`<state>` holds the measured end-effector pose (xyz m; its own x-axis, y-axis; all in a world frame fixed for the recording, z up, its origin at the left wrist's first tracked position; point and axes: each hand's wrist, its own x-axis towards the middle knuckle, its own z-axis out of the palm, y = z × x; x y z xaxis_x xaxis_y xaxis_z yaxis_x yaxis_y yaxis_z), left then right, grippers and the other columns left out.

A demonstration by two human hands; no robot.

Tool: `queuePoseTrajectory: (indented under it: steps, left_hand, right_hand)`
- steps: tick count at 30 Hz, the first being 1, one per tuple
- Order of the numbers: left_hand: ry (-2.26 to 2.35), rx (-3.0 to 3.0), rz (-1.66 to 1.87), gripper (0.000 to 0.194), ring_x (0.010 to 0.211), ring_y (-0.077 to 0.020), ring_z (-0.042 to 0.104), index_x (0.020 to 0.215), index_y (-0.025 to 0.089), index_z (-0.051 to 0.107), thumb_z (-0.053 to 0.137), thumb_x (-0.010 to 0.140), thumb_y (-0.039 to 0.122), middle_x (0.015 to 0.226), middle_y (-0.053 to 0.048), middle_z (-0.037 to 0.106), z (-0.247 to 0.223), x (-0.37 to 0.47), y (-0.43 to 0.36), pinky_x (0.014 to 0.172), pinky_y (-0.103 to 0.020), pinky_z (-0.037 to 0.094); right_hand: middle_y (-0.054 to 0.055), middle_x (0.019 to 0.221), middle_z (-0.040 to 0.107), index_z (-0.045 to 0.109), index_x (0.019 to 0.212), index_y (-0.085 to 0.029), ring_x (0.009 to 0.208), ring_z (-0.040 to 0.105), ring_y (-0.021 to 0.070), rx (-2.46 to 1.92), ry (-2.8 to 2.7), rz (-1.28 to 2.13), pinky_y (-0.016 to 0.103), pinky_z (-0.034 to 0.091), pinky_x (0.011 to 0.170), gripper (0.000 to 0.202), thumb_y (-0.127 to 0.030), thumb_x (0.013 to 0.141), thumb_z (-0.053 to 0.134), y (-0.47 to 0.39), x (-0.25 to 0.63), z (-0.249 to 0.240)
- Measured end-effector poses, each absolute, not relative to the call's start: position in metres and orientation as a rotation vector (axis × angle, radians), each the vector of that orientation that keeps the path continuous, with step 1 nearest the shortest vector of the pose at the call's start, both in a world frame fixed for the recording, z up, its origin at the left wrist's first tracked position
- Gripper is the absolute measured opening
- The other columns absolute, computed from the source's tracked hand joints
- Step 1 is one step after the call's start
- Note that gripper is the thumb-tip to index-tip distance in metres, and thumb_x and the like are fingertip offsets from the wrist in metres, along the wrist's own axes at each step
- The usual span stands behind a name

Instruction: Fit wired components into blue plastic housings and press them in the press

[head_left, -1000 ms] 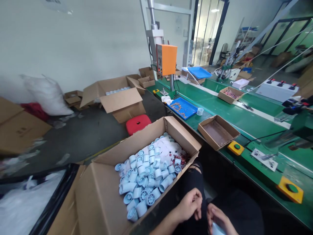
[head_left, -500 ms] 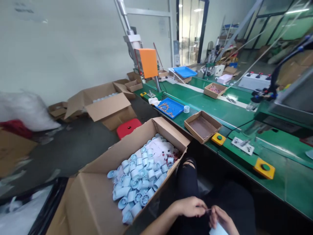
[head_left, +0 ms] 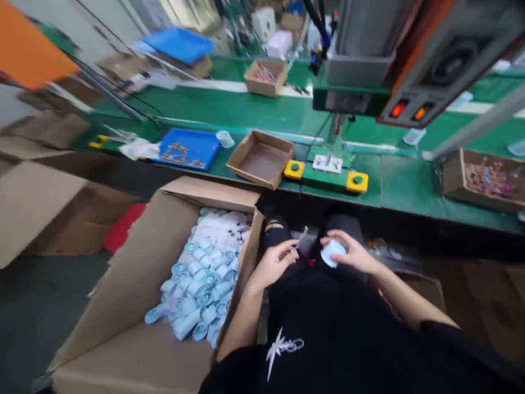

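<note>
My left hand (head_left: pixel 275 265) is closed in a pinch on a small thin strip (head_left: pixel 303 236), too blurred to name more exactly. Held in the fingers of my right hand (head_left: pixel 351 253) is a light blue plastic cup-shaped part (head_left: pixel 331 254). Both hands are above my lap, a little apart from each other. Left of my left arm stands an open cardboard box (head_left: pixel 135 276). Inside it lie many light blue round plastic parts (head_left: pixel 205 282), with small dark red bits (head_left: pixel 241 230) near its far corner.
Ahead runs a green workbench (head_left: pixel 410 180) with a press (head_left: pixel 334 131) between yellow button boxes (head_left: pixel 357 181). A shallow cardboard tray (head_left: pixel 264 158), a blue tray (head_left: pixel 197 145) of small brass-coloured pieces and a translucent cup (head_left: pixel 225 139) sit to the left. Another box (head_left: pixel 488 178) stands at right.
The view has swung right and down toward the bench and my lap. My hands have moved apart; the blue part in my right hand now shows more fully.
</note>
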<state>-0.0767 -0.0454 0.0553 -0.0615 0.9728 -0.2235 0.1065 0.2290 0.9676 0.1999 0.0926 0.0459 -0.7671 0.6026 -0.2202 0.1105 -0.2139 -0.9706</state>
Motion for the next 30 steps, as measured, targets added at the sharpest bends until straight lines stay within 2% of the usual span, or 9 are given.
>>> queuePoseTrajectory:
  steps: [2,4,7,9,13,16,30]
  left_hand:
    - [1.398,1.113,1.133,0.045,0.074,-0.0157,0.072,0.123,0.013,0.078,0.070,0.099,0.051,0.092,-0.009,0.080,0.072,-0.070,-0.046,0.075,-0.031,0.065]
    - [1.343,1.147,1.218,0.042,0.068,-0.0142,0.071,0.114,0.013,0.081,0.071,0.099,0.051,0.087,-0.009,0.079,0.085,-0.062,-0.049,0.068,-0.028,0.065]
    - [1.266,1.179,1.310,0.043,0.063,-0.0132,0.070,0.115,0.013,0.081,0.071,0.099,0.052,0.085,-0.008,0.079,0.094,-0.049,-0.055,0.061,-0.025,0.063]
    - [1.282,1.223,1.347,0.039,0.065,-0.0136,0.071,0.115,0.013,0.081,0.070,0.100,0.048,0.086,-0.008,0.080,0.096,-0.042,-0.057,0.062,-0.025,0.064]
    - [1.388,1.484,1.314,0.024,0.078,-0.0148,0.075,0.115,0.018,0.081,0.072,0.101,0.035,0.089,-0.006,0.080,0.097,-0.034,-0.056,0.077,-0.027,0.065]
    - [1.497,1.639,1.264,0.022,0.084,-0.0147,0.076,0.119,0.018,0.079,0.070,0.103,0.028,0.096,-0.006,0.080,0.097,-0.033,-0.054,0.083,-0.027,0.064]
    - [1.550,1.637,1.198,0.026,0.084,-0.0163,0.076,0.120,0.018,0.078,0.064,0.106,0.034,0.096,-0.006,0.080,0.090,-0.032,-0.057,0.083,-0.029,0.065]
  right_hand:
    - [0.016,0.134,0.071,0.051,0.139,-0.023,0.113,0.074,0.0239,-0.852,-1.786,1.775,0.042,0.062,0.096,0.061,-0.049,0.091,0.078,0.098,0.193,0.057]
    - [0.014,0.133,0.073,0.052,0.142,-0.024,0.116,0.074,0.0254,-0.857,-1.966,1.487,0.045,0.061,0.103,0.062,-0.049,0.092,0.078,0.096,0.187,0.065]
    - [0.013,0.135,0.072,0.057,0.143,-0.023,0.126,0.071,0.0278,-0.841,-2.213,1.157,0.047,0.057,0.113,0.065,-0.045,0.088,0.082,0.088,0.181,0.071]
    - [0.014,0.139,0.071,0.059,0.141,-0.022,0.130,0.070,0.0284,-0.827,-2.270,1.055,0.046,0.058,0.114,0.061,-0.043,0.088,0.082,0.083,0.179,0.070]
    - [0.014,0.141,0.069,0.060,0.137,-0.022,0.133,0.068,0.0290,-0.758,-2.257,1.007,0.049,0.057,0.115,0.055,-0.040,0.090,0.081,0.080,0.175,0.061]
    - [0.015,0.141,0.069,0.060,0.137,-0.022,0.135,0.066,0.0298,-0.700,-2.260,0.960,0.052,0.056,0.117,0.053,-0.038,0.091,0.080,0.080,0.173,0.056]
    - [0.016,0.142,0.068,0.057,0.145,-0.022,0.140,0.062,0.0328,-0.599,-2.375,0.934,0.060,0.054,0.119,0.056,-0.033,0.094,0.076,0.081,0.171,0.048]
